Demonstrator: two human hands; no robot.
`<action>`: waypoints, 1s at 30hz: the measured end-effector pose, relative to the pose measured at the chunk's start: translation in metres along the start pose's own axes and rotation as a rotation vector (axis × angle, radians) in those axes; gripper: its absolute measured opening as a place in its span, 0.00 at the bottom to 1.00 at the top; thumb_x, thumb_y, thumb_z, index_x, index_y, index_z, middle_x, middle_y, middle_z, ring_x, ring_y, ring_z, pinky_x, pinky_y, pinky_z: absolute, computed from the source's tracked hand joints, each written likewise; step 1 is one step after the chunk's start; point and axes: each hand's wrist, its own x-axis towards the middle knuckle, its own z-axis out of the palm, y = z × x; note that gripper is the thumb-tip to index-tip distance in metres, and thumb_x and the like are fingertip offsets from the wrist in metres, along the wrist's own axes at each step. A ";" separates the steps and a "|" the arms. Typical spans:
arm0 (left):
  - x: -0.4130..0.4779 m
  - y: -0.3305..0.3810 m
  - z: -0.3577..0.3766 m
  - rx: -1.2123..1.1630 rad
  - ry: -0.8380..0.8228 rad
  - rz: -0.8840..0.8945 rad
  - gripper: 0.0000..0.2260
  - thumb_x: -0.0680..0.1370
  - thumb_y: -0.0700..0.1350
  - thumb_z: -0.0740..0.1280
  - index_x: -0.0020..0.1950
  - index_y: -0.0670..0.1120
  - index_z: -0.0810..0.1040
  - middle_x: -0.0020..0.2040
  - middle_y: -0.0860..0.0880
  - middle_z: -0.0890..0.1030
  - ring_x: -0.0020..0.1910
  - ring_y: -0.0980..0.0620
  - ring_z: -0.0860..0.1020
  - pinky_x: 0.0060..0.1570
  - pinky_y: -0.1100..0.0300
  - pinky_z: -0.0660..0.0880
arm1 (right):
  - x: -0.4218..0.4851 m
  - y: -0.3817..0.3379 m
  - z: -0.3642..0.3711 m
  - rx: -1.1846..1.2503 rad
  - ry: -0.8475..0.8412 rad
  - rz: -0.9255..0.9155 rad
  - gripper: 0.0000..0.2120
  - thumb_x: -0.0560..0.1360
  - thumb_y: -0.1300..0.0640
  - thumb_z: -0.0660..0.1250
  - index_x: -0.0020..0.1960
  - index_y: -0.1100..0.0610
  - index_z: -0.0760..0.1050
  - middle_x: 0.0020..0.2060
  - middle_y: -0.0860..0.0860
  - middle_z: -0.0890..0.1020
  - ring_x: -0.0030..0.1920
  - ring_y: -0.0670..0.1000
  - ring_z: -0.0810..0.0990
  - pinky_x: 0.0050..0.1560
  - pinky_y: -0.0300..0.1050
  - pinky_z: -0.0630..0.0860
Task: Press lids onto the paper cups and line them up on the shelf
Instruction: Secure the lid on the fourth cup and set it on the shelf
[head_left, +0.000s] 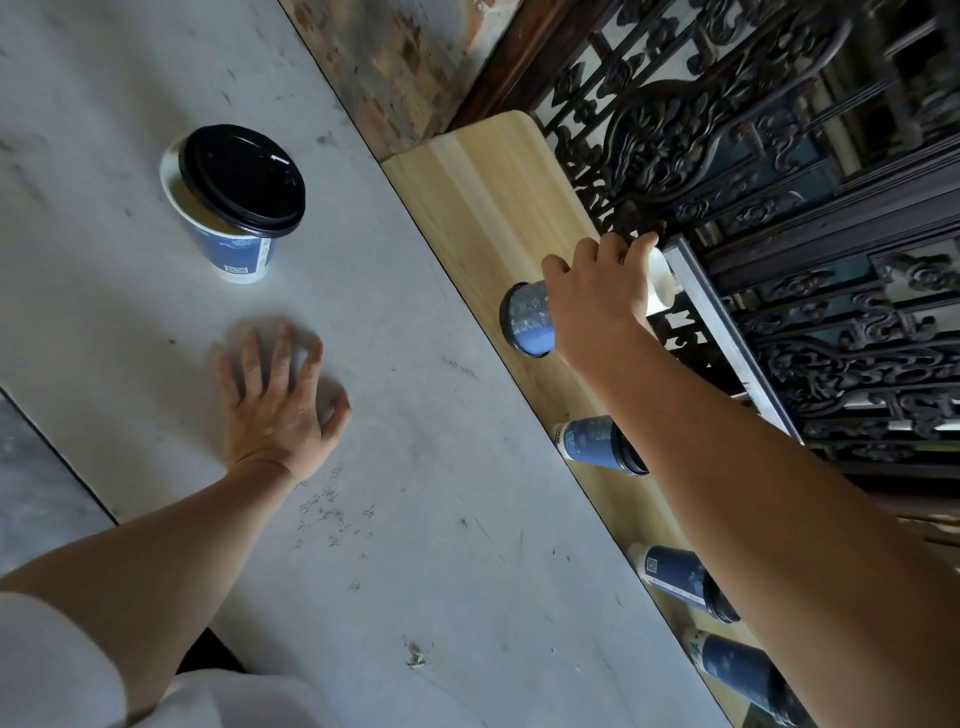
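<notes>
The right hand (597, 296) grips a blue cup (530, 322) at the shelf (483, 176), near its far end. Three lidded cups (597, 444) line its near part. The left hand (275, 400) lies flat and spread on the desk (415, 519), near a desk cup (236, 254) whose lid (241, 176) sits crooked.

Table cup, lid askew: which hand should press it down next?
Left. The left hand rests free on the table near the cup, whose lid sits askew. The right hand grips the shelf cup at the shelf.
</notes>
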 end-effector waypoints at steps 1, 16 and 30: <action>0.000 0.000 0.000 0.003 0.000 -0.002 0.34 0.74 0.64 0.56 0.77 0.50 0.63 0.80 0.43 0.59 0.78 0.32 0.50 0.74 0.44 0.31 | 0.000 0.001 -0.001 0.005 0.014 0.003 0.34 0.71 0.51 0.71 0.73 0.54 0.62 0.67 0.60 0.71 0.68 0.65 0.67 0.73 0.71 0.58; 0.001 -0.002 0.003 -0.009 0.022 0.013 0.34 0.75 0.63 0.56 0.78 0.49 0.62 0.80 0.42 0.57 0.79 0.33 0.47 0.76 0.36 0.41 | 0.025 -0.019 -0.027 0.473 -0.709 -0.188 0.30 0.65 0.41 0.77 0.57 0.56 0.70 0.45 0.56 0.79 0.48 0.62 0.83 0.57 0.58 0.80; 0.001 -0.003 0.007 0.048 -0.010 -0.001 0.35 0.76 0.63 0.55 0.80 0.49 0.60 0.82 0.44 0.54 0.81 0.37 0.42 0.77 0.41 0.33 | 0.088 -0.032 0.016 1.700 -0.395 0.430 0.37 0.64 0.42 0.79 0.67 0.52 0.70 0.57 0.50 0.78 0.59 0.55 0.80 0.57 0.51 0.79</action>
